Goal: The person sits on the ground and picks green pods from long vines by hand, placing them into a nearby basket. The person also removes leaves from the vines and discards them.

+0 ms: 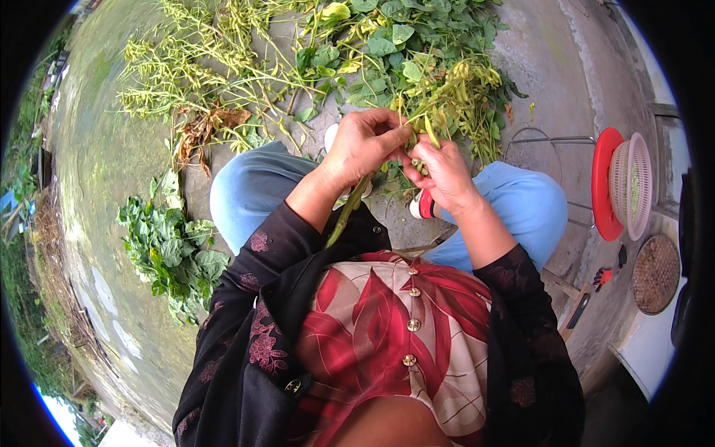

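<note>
In the middle of the view, between my knees, my left hand [366, 142] grips a green soybean stalk [351, 215]. The stalk's thick lower end slants back toward my lap, and its pod-bearing top extends forward past my fingers. Close against it on the right, my right hand [447, 174] has several green pods [419, 165] gathered in its curled fingers. One more pod [430, 131] stands up at its thumb. Just beyond my hands, a cluster of soybean pods [469, 84] droops over a heap of leafy plants [385, 50]. My fingers partly hide the stalk.
Plucked-looking stalks with pods [223, 72] lie front left; loose leaves [173, 251] lie beside my left knee. To the right, a pale plastic basket [634, 162] holding something green stands on a red stool [606, 184]. A round brown tray [656, 274] lies behind.
</note>
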Available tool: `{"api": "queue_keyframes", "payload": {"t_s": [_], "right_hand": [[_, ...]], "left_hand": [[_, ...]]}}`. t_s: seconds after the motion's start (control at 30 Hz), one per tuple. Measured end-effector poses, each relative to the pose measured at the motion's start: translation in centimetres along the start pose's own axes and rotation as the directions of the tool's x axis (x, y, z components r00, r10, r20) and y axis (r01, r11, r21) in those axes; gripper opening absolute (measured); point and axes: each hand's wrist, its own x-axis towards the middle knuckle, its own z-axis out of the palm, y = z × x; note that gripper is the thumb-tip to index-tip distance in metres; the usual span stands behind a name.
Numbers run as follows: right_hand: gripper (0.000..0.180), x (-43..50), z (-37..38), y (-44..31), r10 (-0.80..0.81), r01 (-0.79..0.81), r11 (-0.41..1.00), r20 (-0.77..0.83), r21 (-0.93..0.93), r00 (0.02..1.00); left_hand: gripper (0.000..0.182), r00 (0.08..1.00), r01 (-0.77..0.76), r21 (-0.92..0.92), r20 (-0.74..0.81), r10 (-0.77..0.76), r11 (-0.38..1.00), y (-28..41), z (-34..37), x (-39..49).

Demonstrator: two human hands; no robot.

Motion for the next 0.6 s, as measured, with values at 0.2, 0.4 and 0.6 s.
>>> {"api": "queue_keyframes", "payload": {"t_s": [0.2,0.4,0.6], "right_hand": [[0.014,0.5,-1.9,-0.3,-0.037,0.037,0.997,-0.001,-0.061,0.999],[0.022,1.6,-2.7,-0.1,-0.213,0.208,0.977,-0.112,-0.049,0.971],[0.029,1.3,-2.1,-0.4,-0.201,0.197,0.979,0.079,0.059,0.976]], "left_hand": [[0.011,0.993,0.094,-0.191,-0.052,-0.106,0.977,0.5,-0.7,0.0],[0.008,0.991,0.129,-0.191,-0.019,-0.136,0.973,1.4,-0.9,-0.2],[0.007,0.992,0.127,-0.212,0.006,-0.129,0.969,1.3,-1.1,-0.1]]}}
